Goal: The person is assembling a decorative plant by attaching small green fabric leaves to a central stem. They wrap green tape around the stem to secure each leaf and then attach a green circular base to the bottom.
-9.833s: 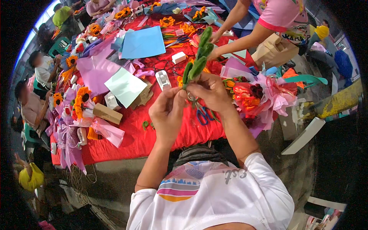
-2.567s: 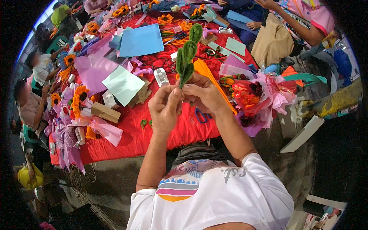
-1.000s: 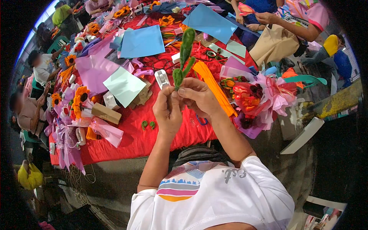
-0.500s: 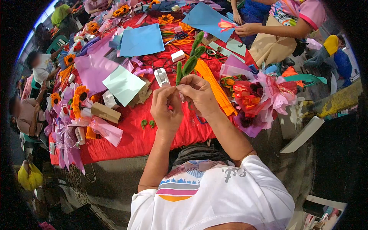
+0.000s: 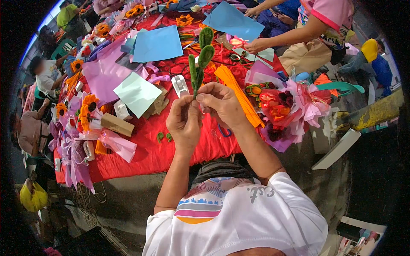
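Observation:
A green fuzzy pipe-cleaner stem with several looped leaves (image 5: pixel 200 64) stands upright between my hands. My left hand (image 5: pixel 184 119) pinches its lower end between thumb and fingers. From the other side, my right hand (image 5: pixel 221 104) grips the same spot, thumb and forefinger pressed together. The fingers hide the bottom of the stem. Just beyond my left hand is a white tape dispenser (image 5: pixel 180 85). A bundle of orange pipe cleaners (image 5: pixel 239 96) lies beyond my right hand. Two small green curled pieces (image 5: pixel 164 137) rest on the red cloth left of my left wrist.
The red-covered table (image 5: pixel 171 158) holds blue sheets (image 5: pixel 157 44), a pale green sheet (image 5: pixel 137 94) and purple wrapping (image 5: pixel 102 77). Wrapped bouquets stand left and at right (image 5: pixel 279 109). Across the table, a co-worker's hand (image 5: pixel 257 45) holds a pink flower. More people sit along the left.
The green leafy stem has turned and tilted a little to the left, still in both my hands. Across the table, the co-worker's hand with the pink flower has come lower and leftward.

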Motion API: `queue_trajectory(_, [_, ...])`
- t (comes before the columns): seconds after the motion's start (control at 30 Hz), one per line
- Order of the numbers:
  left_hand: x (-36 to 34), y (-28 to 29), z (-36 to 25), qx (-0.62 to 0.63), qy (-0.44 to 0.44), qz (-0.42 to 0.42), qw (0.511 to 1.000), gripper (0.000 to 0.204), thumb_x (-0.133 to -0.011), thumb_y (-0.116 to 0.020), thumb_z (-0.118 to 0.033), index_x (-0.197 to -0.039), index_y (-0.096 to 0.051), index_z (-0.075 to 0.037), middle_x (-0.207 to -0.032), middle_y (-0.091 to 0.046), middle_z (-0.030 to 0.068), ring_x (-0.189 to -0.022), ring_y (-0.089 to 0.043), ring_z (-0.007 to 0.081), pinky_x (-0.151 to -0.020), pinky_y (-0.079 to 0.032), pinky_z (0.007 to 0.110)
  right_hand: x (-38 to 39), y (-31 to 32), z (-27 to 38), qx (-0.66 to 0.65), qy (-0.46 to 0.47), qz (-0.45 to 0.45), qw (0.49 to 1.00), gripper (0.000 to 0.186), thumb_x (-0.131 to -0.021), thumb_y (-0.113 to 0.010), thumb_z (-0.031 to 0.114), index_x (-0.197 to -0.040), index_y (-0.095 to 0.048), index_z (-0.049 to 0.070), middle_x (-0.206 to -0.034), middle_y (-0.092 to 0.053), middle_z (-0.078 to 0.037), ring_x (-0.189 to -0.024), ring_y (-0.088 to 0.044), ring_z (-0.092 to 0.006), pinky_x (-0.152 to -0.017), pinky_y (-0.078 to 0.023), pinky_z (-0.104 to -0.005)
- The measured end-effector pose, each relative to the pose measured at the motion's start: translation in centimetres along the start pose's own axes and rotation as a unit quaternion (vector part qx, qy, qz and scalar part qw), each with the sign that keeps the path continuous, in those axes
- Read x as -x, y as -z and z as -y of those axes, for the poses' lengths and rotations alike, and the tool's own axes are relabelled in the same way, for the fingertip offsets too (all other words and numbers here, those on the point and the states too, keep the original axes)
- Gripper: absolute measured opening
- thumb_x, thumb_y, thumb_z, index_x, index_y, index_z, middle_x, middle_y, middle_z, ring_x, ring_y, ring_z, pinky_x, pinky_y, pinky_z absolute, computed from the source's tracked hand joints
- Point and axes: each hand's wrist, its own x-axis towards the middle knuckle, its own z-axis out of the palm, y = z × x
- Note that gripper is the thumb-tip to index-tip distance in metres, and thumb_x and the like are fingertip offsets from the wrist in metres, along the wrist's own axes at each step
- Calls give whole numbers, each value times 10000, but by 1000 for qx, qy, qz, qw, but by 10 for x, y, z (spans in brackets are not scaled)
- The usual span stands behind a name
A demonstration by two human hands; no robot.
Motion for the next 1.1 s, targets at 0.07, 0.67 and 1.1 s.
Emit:
queue_trajectory(0.07, [0, 1, -4, 8, 8, 14, 1000, 94, -844, -519, 3, -937, -532, 8, -712, -545, 22, -563, -505, 52, -475, -402, 174, -1, 1, 1, 17, 8, 5, 1000, 85, -787, -610, 88, -856, -600, 39, -752, -585, 11, -634, -503, -38, -570, -411, -184])
queue_trajectory(0.67, [-5, -1, -3, -9, 9, -18, 1000, 84, -858, -514, -36, -930, -525, 6, -696, -544, 12, -523, -489, 38, -435, -387, 168, 0, -6, 1, 77, 31, -34, 996, 148, -793, -611, 97, -920, -613, 20, -771, -596, 6, -652, -517, -44, -599, -427, -192])
queue_trajectory(1.1, [-7, -1, -7, -86, 21, 26, 996, 88, -868, -506, -50, -929, -525, 10, -716, -562, 29, -553, -522, 51, -463, -411, 171, -2, -3, 3, 51, 33, -32, 998, 83, -786, -585, 56, -858, -596, 15, -752, -587, 2, -675, -526, -56, -616, -433, -193])
